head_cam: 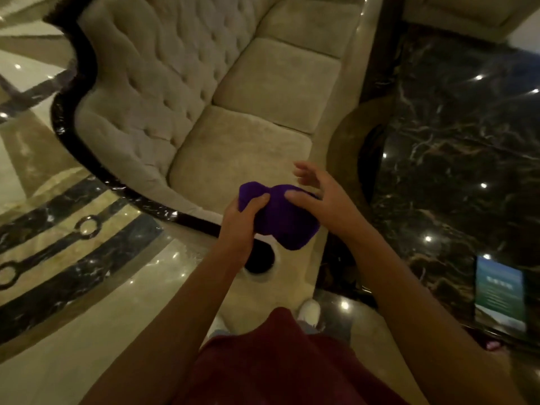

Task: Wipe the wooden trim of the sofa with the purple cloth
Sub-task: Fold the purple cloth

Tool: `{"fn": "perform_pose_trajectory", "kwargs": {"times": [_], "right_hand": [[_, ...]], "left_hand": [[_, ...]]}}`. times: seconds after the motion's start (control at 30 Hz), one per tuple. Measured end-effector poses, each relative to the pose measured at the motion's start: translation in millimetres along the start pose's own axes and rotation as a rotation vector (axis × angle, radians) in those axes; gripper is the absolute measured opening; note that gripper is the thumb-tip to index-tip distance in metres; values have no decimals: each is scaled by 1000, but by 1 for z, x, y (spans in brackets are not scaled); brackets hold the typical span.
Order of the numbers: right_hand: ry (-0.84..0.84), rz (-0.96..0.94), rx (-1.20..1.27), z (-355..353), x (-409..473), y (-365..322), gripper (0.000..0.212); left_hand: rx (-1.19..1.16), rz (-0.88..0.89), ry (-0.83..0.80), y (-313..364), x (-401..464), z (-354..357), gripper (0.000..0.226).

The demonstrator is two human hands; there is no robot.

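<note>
- The purple cloth [279,217] is bunched between both hands, held in the air above the near end of the sofa [233,112], over its armrest and the front of the closest seat cushion [239,153].
- The left hand [244,222] grips the cloth's left side, thumb curled over the top and fingers wrapped beneath.
- The right hand [318,197] lies on the cloth's upper right; its thumb presses the fabric while the fingers are spread and lifted off it.
- The dark wooden trim [73,92] runs as a glossy, wavy edge along the back of the sofa and curves down to the near arm, ending just left of the left hand. The cloth is not touching it.
- Open polished floor [87,287] lies left of the trim, with black inlaid bands and rings.
- To the right, a dark marble table [455,135] stands close beside the sofa's front edge, leaving only a narrow strip between them.
- A card or booklet [499,293] lies on the marble near its near edge; its print is too blurred to read.
- A white shoe [309,311] shows below the cloth, beside the sofa's base.
</note>
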State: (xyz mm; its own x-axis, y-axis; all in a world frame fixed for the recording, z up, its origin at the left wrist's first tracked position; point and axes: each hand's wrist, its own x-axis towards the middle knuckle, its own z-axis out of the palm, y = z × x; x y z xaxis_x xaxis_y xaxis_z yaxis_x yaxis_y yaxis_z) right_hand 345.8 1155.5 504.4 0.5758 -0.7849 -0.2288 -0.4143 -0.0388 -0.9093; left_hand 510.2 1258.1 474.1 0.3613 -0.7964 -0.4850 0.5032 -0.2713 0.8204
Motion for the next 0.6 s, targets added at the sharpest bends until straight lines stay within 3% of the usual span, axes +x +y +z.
{"fn": "perform_pose_trajectory", "kwargs": {"times": [0.07, 0.13, 0.2, 0.33, 0.47, 0.6], "right_hand": [[88, 187, 144, -67, -24, 44, 87], [70, 284, 267, -96, -41, 81, 95], [24, 301, 418, -116, -57, 109, 96], [84, 266, 585, -170, -76, 135, 69], [112, 254, 624, -207, -74, 144, 57], [86, 299, 657, -222, -70, 152, 67]], "left_hand": [[-11, 8, -3, -14, 4, 66, 20], [-23, 32, -16, -24, 5, 94, 24], [-17, 39, -68, -30, 8, 122, 26], [91, 107, -162, -40, 18, 202, 39], [261, 178, -267, -49, 31, 256, 36], [296, 162, -263, -52, 52, 276, 44]]}}
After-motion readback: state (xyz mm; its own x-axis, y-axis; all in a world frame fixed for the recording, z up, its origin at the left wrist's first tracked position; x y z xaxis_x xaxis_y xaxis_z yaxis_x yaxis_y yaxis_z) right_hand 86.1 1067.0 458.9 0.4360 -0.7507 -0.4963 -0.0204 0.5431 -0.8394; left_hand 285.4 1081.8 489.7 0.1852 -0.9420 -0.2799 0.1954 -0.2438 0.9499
